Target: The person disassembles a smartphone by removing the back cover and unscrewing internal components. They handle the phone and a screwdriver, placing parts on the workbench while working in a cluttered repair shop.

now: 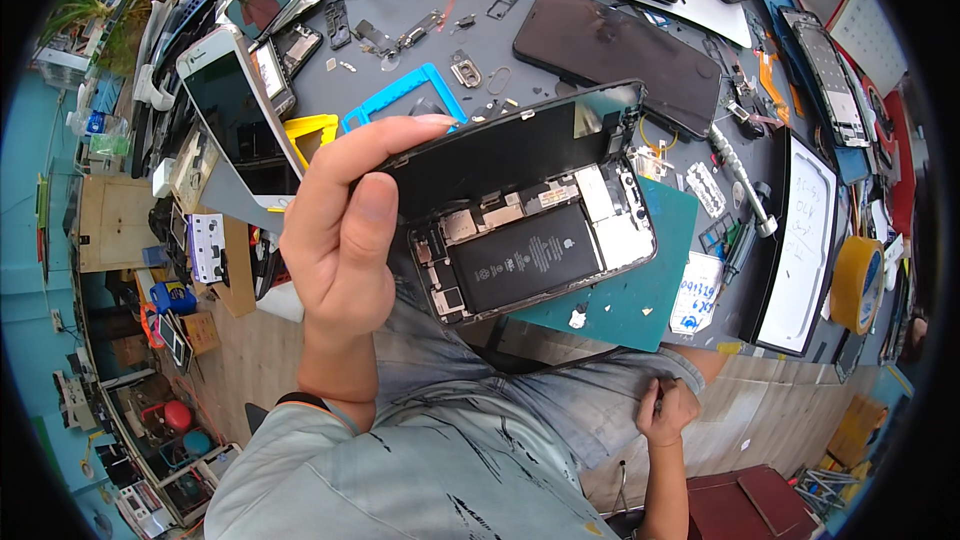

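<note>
An opened smartphone (530,250) is tilted up over the table's near edge, its black battery, silver shields and circuit parts exposed. Its display panel (480,160) stands folded up from the body along the far side. My left hand (345,230) grips the phone at its left end, with the thumb and fingers about the raised panel. Down by my right thigh, away from the phone, my right hand (668,410) is closed with curled fingers. Whether anything is in it I cannot make out. Partly behind the phone lies a green mat (645,290) with small white scraps on it.
A white phone (240,115) leans at the left, near blue (400,100) and yellow (310,135) plastic frames. Beyond lies a large dark phone (620,55). To the right are a screwdriver (742,180), a black-framed white panel (800,240) and a yellow tape roll (857,285). Loose parts surround them.
</note>
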Demonstrator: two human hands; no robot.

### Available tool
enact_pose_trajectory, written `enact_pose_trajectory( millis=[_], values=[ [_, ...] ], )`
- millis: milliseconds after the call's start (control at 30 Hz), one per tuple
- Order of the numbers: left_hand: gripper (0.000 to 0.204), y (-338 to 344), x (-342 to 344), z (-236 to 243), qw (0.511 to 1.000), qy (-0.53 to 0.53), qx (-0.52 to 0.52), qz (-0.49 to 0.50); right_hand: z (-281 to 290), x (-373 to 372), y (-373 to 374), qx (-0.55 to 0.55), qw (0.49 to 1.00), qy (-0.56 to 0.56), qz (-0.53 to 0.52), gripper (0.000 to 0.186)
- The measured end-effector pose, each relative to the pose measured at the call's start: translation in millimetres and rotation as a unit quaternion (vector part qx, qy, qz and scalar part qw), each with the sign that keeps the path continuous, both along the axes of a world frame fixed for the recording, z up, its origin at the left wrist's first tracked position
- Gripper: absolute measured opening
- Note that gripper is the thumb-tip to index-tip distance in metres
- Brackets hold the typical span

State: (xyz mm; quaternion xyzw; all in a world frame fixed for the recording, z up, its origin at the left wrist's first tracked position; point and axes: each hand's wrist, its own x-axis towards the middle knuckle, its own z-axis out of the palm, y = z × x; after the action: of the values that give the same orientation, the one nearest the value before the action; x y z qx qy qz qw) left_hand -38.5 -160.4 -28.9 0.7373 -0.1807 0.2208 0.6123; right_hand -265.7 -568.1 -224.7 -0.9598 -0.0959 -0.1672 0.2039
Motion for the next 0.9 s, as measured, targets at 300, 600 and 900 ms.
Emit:
enact_pose_trajectory(
  millis=[300, 600, 900],
  values=[
    [0.034, 4.7, 4.8, -3.3, 0.999, -0.032, 0.04, 0.005, -1.6, -1.6, 0.9, 0.024, 1.0, 0.006, -0.008, 0.005],
    [0.038, 2.3, -1.1, 3.6, 0.998, 0.006, 0.054, -0.011, -4.2, -4.0, -0.8, 0.021, 1.0, 0.003, -0.006, 0.008],
    [0.039, 2.9, -5.0, 6.9, 0.997, 0.02, 0.07, -0.008, -1.8, -1.1, -0.7, -0.003, 1.0, 0.002, -0.005, 0.008]
  ],
)
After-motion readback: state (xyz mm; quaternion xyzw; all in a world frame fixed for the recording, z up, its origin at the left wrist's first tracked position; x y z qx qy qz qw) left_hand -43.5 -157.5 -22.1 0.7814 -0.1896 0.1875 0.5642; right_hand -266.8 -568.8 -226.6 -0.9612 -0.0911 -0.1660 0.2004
